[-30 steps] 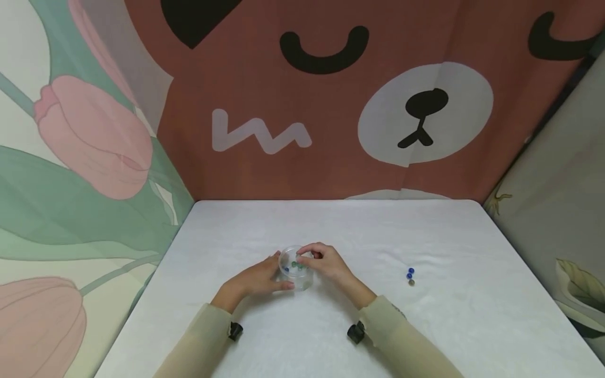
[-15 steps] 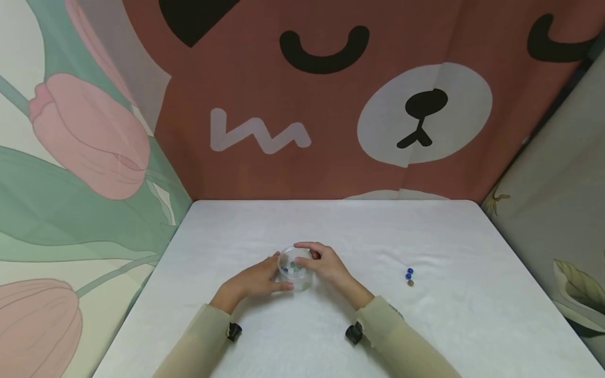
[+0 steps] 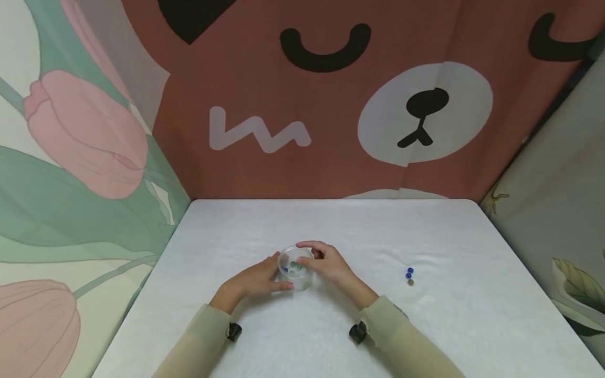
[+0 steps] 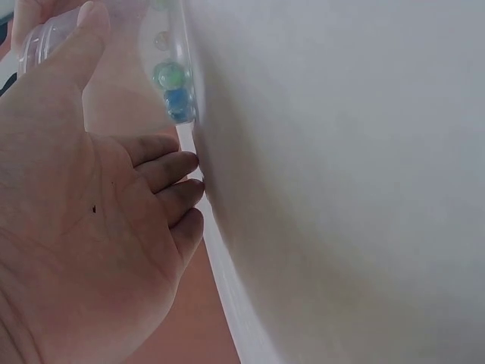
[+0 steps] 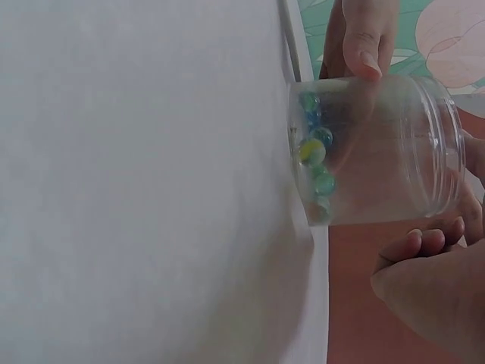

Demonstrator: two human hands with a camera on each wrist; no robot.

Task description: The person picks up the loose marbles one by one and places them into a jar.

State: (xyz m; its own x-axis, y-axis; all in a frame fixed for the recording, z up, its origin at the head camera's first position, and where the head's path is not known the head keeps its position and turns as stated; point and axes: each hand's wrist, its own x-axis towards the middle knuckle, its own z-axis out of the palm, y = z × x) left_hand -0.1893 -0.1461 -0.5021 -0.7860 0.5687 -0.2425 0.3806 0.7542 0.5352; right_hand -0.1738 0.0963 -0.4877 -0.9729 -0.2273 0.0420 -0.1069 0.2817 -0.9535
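Observation:
A clear plastic jar stands upright on the table, its bottom holding several glass marbles in green, blue and yellow. My left hand grips the jar's left side, thumb on the near wall and fingers reaching round behind. In the left wrist view the thumb lies against the wall. At the open mouth is my right hand, index fingertip right at the far rim and thumb over the opening. Its other fingers curl in beside the jar. I cannot tell whether anything is pinched there.
Two blue marbles and a brownish marble lie close together on the white tablecloth, right of the hands. A bear-print cloth hangs behind the table's far edge, with a tulip-print cloth at the left.
The right index finger has shifted to the jar's far rim and spread away from the thumb, which has dropped slightly. The left hand and jar stay in place.

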